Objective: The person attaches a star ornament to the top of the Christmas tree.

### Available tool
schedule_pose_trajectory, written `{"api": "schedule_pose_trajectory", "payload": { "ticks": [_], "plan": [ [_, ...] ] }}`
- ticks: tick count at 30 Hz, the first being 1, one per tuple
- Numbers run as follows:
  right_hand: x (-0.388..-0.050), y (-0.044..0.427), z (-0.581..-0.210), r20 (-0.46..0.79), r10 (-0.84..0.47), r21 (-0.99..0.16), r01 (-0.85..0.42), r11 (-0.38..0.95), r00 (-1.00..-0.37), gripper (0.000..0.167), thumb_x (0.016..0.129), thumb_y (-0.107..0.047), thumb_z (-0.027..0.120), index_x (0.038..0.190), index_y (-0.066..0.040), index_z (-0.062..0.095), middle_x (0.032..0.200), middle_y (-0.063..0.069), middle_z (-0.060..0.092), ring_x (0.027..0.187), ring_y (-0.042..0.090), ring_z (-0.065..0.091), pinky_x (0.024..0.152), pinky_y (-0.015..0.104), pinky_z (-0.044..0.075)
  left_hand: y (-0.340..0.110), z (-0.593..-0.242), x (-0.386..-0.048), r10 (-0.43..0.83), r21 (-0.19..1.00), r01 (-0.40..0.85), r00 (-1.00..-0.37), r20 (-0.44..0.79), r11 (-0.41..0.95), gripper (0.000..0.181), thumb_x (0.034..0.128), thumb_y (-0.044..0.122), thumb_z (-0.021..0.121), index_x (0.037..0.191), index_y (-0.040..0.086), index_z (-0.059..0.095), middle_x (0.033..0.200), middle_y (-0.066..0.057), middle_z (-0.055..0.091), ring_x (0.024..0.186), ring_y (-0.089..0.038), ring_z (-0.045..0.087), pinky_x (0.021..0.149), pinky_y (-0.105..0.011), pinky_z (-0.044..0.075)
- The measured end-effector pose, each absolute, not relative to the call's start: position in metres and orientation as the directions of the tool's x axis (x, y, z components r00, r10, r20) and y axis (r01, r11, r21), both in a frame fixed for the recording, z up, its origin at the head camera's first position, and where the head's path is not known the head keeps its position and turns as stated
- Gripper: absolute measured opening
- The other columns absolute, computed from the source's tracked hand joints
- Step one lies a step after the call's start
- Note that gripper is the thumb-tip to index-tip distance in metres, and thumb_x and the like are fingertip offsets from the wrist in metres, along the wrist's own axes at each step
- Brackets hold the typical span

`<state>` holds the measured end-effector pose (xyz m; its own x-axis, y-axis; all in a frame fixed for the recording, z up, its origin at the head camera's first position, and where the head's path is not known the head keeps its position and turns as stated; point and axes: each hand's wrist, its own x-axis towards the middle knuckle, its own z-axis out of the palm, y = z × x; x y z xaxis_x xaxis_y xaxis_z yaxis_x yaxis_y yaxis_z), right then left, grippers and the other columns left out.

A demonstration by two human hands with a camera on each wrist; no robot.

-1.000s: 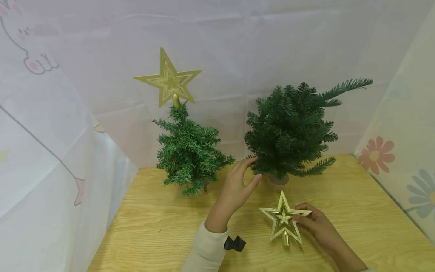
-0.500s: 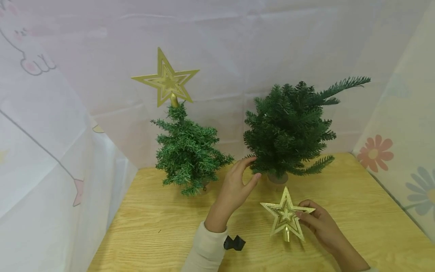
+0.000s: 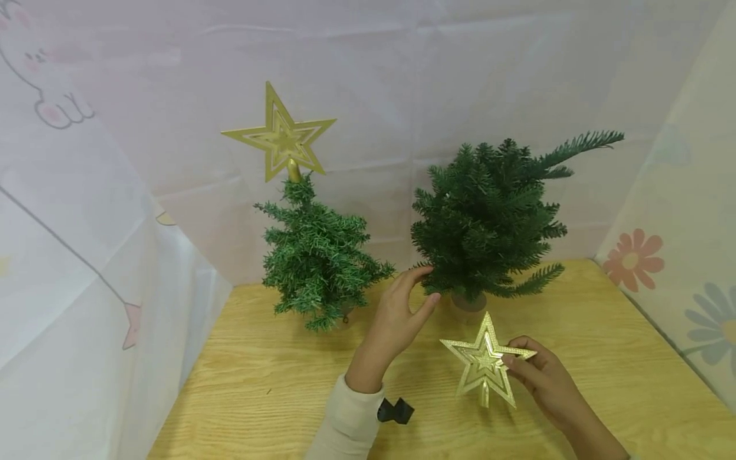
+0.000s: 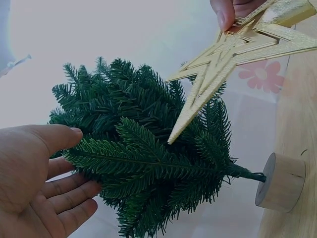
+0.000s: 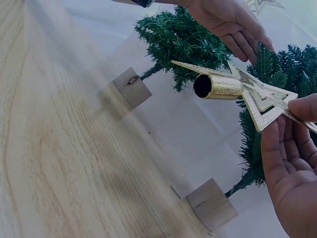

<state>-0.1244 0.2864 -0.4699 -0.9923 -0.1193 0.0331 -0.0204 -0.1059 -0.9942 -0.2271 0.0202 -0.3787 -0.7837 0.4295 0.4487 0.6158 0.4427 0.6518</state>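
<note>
Head view downward — close wrist views share star [image 3: 485, 361]

The lower five-pointed openwork star [image 3: 485, 362] is textured gold, the bushy artificial tree [image 3: 489, 223] dark green, the sparser artificial tree [image 3: 319, 255] brighter green, the grained wooden table [image 3: 247, 377] yellowish, and the pale cloth backdrop [image 3: 704, 166] bears a red flower [image 3: 631, 260].

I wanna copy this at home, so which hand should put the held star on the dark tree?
Probably the right hand: it holds the gold star with its socket pointing down. The left hand, beside the dark tree, could perhaps steady it.
</note>
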Motion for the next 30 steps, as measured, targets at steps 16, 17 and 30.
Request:
{"api": "schedule_pose_trajectory", "payload": {
  "ticks": [16,17,30],
  "plan": [
    [-0.12,0.283,-0.458,0.073,-0.086,-0.995,-0.066,-0.074,-0.994,0.01,0.101,-0.006,0.051,0.111,-0.003,0.051,0.055,-0.007,0.049,0.088,0.012,0.062,0.087,0.029,0.052,0.018,-0.38,-0.228,0.424,0.649,0.614,-0.786,0.45,0.449,0.05,0.0983,0.049,0.051,0.143,0.028,0.046,0.141,0.007,0.048,0.126,-0.015,0.05,0.099,-0.043,0.047],
    [-0.12,0.283,-0.457,0.074,-0.086,-0.995,-0.068,-0.066,-0.994,0.01,0.101,-0.006,0.051,0.111,-0.003,0.051,0.055,-0.007,0.049,0.087,0.012,0.062,0.087,0.029,0.052,0.018,-0.379,-0.228,0.424,0.648,0.614,-0.786,0.45,0.45,0.049,0.0984,0.049,0.051,0.143,0.028,0.046,0.141,0.007,0.048,0.125,-0.016,0.05,0.099,-0.043,0.047],
    [-0.124,0.282,-0.444,0.093,-0.031,-0.994,-0.092,-0.051,-0.995,0.01,0.101,-0.006,0.052,0.11,-0.008,0.052,0.056,-0.007,0.046,0.081,0.011,0.061,0.086,0.025,0.051,0.02,-0.381,-0.23,0.423,0.626,0.636,-0.77,0.477,0.451,0.047,0.0992,0.046,0.051,0.142,0.025,0.048,0.137,0.007,0.051,0.122,-0.014,0.052,0.097,-0.039,0.048]
  ]
}}
